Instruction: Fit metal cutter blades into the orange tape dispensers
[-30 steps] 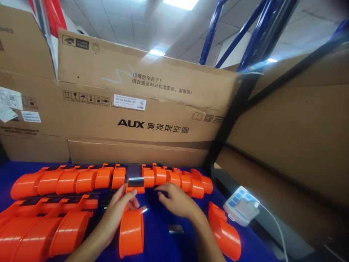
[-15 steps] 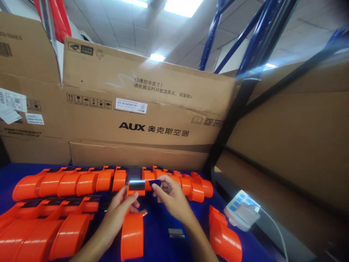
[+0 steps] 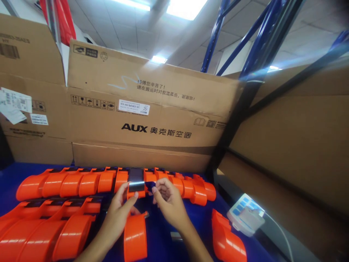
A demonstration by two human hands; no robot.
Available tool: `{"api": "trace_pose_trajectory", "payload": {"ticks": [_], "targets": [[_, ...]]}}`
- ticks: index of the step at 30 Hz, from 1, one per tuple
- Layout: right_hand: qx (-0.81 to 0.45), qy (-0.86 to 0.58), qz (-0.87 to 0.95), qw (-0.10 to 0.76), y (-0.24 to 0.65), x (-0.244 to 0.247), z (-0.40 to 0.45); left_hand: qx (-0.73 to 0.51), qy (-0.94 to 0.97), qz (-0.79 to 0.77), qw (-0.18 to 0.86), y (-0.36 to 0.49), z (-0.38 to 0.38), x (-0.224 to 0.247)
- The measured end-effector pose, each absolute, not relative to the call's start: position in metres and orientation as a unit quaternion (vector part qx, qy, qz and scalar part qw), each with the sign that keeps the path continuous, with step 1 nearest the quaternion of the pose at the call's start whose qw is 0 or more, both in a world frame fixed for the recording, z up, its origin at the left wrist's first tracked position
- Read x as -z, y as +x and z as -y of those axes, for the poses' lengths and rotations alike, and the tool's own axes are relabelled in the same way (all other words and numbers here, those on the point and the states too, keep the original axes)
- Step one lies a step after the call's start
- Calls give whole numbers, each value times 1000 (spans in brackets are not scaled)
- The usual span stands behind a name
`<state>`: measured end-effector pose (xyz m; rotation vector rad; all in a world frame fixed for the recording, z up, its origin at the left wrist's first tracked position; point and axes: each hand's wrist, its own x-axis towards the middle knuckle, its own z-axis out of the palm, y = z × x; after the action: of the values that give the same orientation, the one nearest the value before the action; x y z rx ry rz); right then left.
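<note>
My left hand [image 3: 118, 209] is closed round an orange tape dispenser [image 3: 135, 238], its thumb on the front of the upper part. A toothed metal blade [image 3: 136, 186] lies across the top of that dispenser. Between thumb and fingers, my right hand [image 3: 168, 200] pinches a small dark blue flap [image 3: 149, 186]. The flap is beside the blade's right end; whether they touch I cannot tell. My left fingers are partly hidden behind the dispenser. Below my right wrist, a small grey metal strip [image 3: 176, 236] lies on the blue surface.
A back row of orange dispensers [image 3: 88, 182] runs behind my hands, and another group [image 3: 71, 236] stands at front left. One more dispenser [image 3: 229, 238] and a white power strip [image 3: 247, 214] with a cable are at right. Cardboard [image 3: 98, 123] walls the back.
My right hand has brought the dark blue flap left, closer to the blade's right end. My left hand keeps its hold on the dispenser. The whole view has shifted slightly.
</note>
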<state>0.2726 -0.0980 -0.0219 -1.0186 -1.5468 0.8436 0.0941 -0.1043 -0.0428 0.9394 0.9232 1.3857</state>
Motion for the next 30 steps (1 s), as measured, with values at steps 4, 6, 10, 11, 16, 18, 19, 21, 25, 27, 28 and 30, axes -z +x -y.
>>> {"api": "trace_pose_trajectory", "payload": {"ticks": [4, 6, 10, 11, 16, 18, 19, 21, 25, 27, 28, 30], "targets": [[-295, -428, 698, 492, 273, 19, 101, -605, 386, -395, 574, 95, 104, 28], [-270, -430, 720, 474, 274, 17, 102, -607, 386, -394, 572, 96, 103, 20], [-242, -430, 748, 443, 272, 14, 105, -606, 392, -392, 571, 98, 102, 16], [-231, -429, 754, 440, 272, 14, 105, -605, 393, -393, 570, 98, 102, 18], [-175, -424, 779, 428, 270, 14, 108, -591, 414, -394, 569, 95, 103, 38], [-166, -422, 784, 424, 270, 14, 108, -576, 437, -393, 568, 93, 101, 47], [-163, -421, 785, 424, 270, 14, 108, -570, 447, -392, 567, 92, 100, 51], [-161, -418, 788, 423, 270, 15, 108, -564, 461, -389, 564, 90, 99, 56], [-167, -410, 794, 416, 270, 16, 108, -567, 465, -382, 562, 90, 96, 59], [-172, -407, 797, 412, 271, 17, 108, -571, 458, -383, 564, 90, 95, 59], [-174, -405, 799, 409, 271, 17, 108, -573, 454, -384, 564, 90, 95, 59], [-175, -402, 802, 406, 271, 16, 107, -577, 449, -386, 563, 90, 94, 59]]}}
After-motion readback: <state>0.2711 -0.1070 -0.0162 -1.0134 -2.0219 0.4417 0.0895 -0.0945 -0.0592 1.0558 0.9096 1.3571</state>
